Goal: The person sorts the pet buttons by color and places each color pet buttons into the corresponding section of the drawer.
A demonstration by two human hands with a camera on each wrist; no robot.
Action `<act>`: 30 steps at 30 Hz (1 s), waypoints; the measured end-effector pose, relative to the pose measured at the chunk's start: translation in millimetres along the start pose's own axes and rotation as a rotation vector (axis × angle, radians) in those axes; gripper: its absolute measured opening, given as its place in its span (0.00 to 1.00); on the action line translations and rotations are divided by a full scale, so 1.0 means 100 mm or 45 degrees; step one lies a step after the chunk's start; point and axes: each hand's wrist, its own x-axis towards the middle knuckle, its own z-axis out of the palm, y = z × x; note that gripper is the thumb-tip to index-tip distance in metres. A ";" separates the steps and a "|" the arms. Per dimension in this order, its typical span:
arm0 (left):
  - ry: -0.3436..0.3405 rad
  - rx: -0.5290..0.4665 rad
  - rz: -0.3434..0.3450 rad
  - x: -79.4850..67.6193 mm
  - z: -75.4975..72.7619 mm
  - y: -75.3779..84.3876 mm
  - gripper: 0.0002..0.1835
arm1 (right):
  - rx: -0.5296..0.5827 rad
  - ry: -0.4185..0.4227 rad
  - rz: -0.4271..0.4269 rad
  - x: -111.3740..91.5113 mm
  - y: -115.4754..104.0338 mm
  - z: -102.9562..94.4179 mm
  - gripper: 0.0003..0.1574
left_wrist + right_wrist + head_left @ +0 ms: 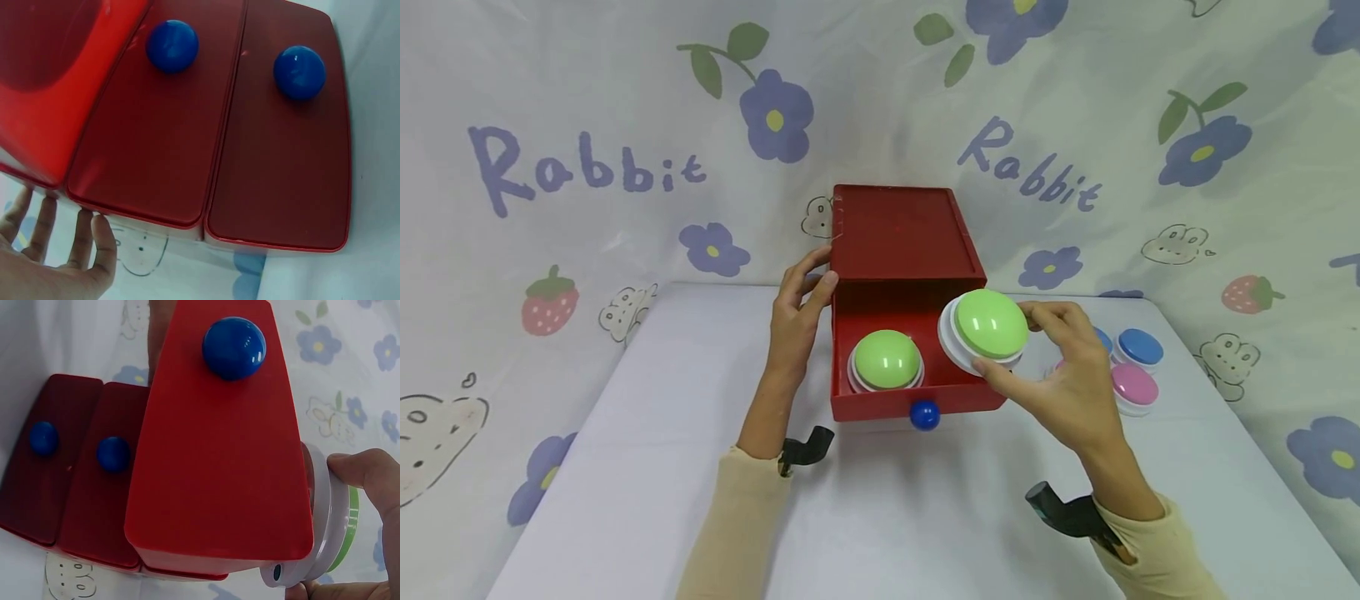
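Note:
A red drawer cabinet (895, 233) stands against the back cloth with its top drawer (872, 407) pulled out. My left hand (793, 321) rests against the cabinet's left side; in the left wrist view its extended fingers (80, 240) touch that side. Inside the drawer, on the left, sits a green push button (887, 360) with a white base. Over the drawer's right part, my right hand (1075, 387) holds a second green push button (991, 323) tilted, thumb and fingers at its white base (322, 519). The right wrist view shows it beside the drawer's edge.
To the right on the white table (925, 517) stand more push buttons, among them a blue one (1140, 345) and a pink one (1135, 384). Two lower drawers with blue knobs (300, 72) are closed. The open drawer's blue knob (925, 415) juts forward.

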 end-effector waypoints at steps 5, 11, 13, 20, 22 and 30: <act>-0.001 0.014 -0.003 0.00 0.01 0.00 0.25 | -0.011 -0.019 -0.003 0.01 0.01 0.05 0.41; 0.005 0.014 -0.007 0.01 0.03 0.02 0.25 | -0.022 -0.030 -0.001 0.03 0.05 0.12 0.42; 0.005 0.011 -0.005 0.01 0.03 0.02 0.25 | -0.035 -0.043 -0.024 0.03 0.06 0.13 0.43; 0.005 0.009 -0.001 0.01 0.02 0.03 0.26 | -0.078 -0.031 -0.113 -0.01 0.05 0.11 0.43; 0.005 0.006 -0.002 0.02 0.03 0.04 0.25 | -0.072 -0.004 -0.120 -0.02 0.04 0.10 0.40; 0.001 -0.014 -0.004 0.00 0.01 0.01 0.25 | 0.007 0.103 -0.200 -0.10 -0.02 0.10 0.32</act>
